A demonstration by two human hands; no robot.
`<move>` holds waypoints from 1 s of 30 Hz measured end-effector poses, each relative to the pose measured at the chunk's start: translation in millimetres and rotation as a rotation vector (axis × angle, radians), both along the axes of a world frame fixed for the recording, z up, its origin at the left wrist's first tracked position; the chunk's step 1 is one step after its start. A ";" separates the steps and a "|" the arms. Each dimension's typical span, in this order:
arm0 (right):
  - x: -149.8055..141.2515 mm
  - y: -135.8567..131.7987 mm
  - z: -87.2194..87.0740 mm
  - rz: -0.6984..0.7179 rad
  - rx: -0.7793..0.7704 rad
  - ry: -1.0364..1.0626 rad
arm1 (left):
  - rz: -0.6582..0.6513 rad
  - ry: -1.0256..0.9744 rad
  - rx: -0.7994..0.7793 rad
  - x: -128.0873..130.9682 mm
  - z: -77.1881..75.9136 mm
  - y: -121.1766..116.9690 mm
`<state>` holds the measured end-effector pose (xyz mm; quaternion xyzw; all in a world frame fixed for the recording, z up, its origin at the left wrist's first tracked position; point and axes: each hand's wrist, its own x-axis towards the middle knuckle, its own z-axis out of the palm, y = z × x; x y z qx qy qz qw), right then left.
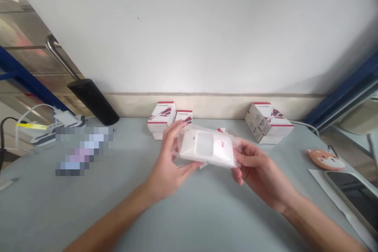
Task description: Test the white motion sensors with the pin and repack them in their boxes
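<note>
A white motion sensor [203,145] with a pale window and a small red mark is sealed in a clear plastic bag. It is held up over the table, lying lengthwise between my hands. My left hand [169,161] grips its left end, thumb below and fingers above. My right hand [254,165] pinches the bag's right end between thumb and fingers. Behind the sensor, a white and red piece [221,130] shows only in part, mostly hidden by the bag.
White-and-red boxes stand at the back: a pair with a left box [161,118] and a smaller box [184,117], and a stack [268,122] to the right. A power strip [59,128], black-handled tool [93,100], dog-face pouch [326,159] and phone [354,193] lie around the sides.
</note>
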<state>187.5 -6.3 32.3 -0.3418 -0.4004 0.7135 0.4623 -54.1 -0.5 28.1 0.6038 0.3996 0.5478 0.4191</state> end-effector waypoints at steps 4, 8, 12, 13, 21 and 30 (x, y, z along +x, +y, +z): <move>4.4 2.9 2.6 0.067 -0.031 -0.032 | 0.018 0.278 0.250 -14.6 -4.9 8.3; 3.7 7.6 0.4 -0.017 0.163 -0.199 | -0.085 0.427 0.168 -20.6 -6.9 6.8; 2.5 6.8 -2.6 -0.061 0.325 -0.385 | -0.106 0.377 0.075 -17.3 -1.2 0.5; 2.1 5.8 -4.0 -0.067 0.357 -0.427 | -0.106 0.329 0.034 -15.9 1.3 -0.9; 3.0 10.3 -7.3 -0.223 0.547 -0.688 | -0.430 -0.053 -0.574 -6.0 24.5 7.7; 22.3 32.7 -8.1 -0.767 0.628 -0.605 | -0.644 -0.688 -0.764 59.2 64.9 42.3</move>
